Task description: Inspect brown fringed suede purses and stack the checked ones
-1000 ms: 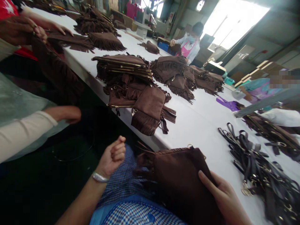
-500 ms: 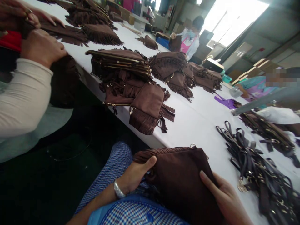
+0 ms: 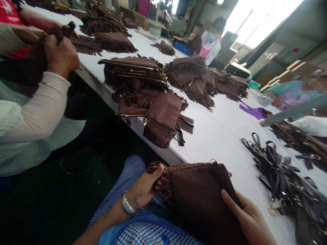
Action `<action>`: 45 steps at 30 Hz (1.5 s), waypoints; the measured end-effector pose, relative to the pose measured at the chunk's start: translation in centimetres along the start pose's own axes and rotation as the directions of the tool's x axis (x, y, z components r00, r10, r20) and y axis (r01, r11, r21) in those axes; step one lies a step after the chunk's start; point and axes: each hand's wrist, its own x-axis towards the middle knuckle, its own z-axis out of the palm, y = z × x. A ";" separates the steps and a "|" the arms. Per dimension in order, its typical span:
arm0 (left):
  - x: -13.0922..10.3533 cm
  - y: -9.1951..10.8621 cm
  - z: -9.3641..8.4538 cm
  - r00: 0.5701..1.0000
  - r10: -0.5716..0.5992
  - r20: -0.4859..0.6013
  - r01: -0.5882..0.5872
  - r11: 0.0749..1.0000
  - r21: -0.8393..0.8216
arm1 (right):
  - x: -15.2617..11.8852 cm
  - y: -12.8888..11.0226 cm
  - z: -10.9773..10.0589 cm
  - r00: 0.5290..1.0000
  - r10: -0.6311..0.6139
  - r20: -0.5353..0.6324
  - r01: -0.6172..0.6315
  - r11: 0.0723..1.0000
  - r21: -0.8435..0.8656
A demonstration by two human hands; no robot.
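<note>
A dark brown fringed bag [image 3: 201, 194] rests over my lap at the table's edge, a metal ring showing on its top corner. My left hand [image 3: 145, 187], with a silver bracelet at the wrist, grips the bunched fringe on the left side, thumb on top. Around the opposite edge, my right hand [image 3: 247, 211] is closed with its thumb lying on the flat face and its fingers mostly behind. The bag's lower part falls into shadow.
A pile of brown fringed bags [image 3: 160, 109] overhangs the white table [image 3: 212, 136] ahead. Dark straps with metal clips [image 3: 283, 180] lie at right. A co-worker's hand [image 3: 61, 56] handles brown material at left. Other people work farther off, beyond a grey pole [image 3: 293, 105].
My left hand has slid left from the bag's face onto its fringe. The co-worker's arm at left has shifted right, and the whole view has moved slightly.
</note>
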 end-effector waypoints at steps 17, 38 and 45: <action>-3.3 7.0 -6.4 0.991 0.133 0.015 -0.127 0.966 -0.227 | -0.6 -1.1 1.2 0.990 -0.039 0.134 0.044 0.998 -0.037; -1.9 7.3 -7.2 0.955 0.297 -0.004 -0.297 0.955 -0.009 | -0.7 -0.1 -1.4 0.998 -0.048 -0.030 0.047 0.999 -0.019; -1.5 -1.0 -2.0 0.931 -0.029 0.363 -0.075 0.961 0.267 | -1.5 -1.8 1.0 0.994 -0.073 -0.078 0.070 0.997 -0.044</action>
